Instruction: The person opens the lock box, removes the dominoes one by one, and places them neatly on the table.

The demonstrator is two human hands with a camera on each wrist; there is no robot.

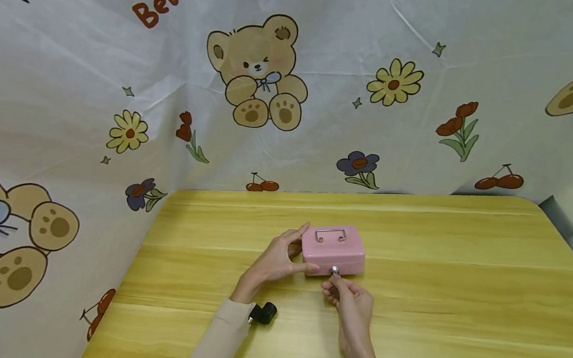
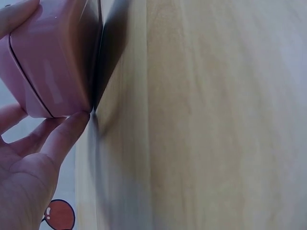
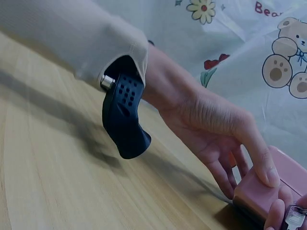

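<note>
A small pink cash box [image 1: 333,251] with a wire handle [image 1: 331,235] on its lid stands on the table, lid down. My left hand [image 1: 282,258] grips its left end, thumb on the front face and the other fingers round the side and back. In the left wrist view the fingers of that hand [image 2: 33,167] bear on the box's end. At the front of the box, my right hand [image 1: 354,307] pinches a small metal key [image 3: 293,218] by the silver lock [image 1: 335,270]. A ring hangs at the key. The key's tip is hidden.
The wooden table [image 1: 461,285] extends to both sides. A white cloth [image 1: 332,120] printed with bears and flowers hangs behind and to the left. A black wrist camera [image 1: 263,313] sticks out from the left sleeve [image 1: 221,335], low over the table.
</note>
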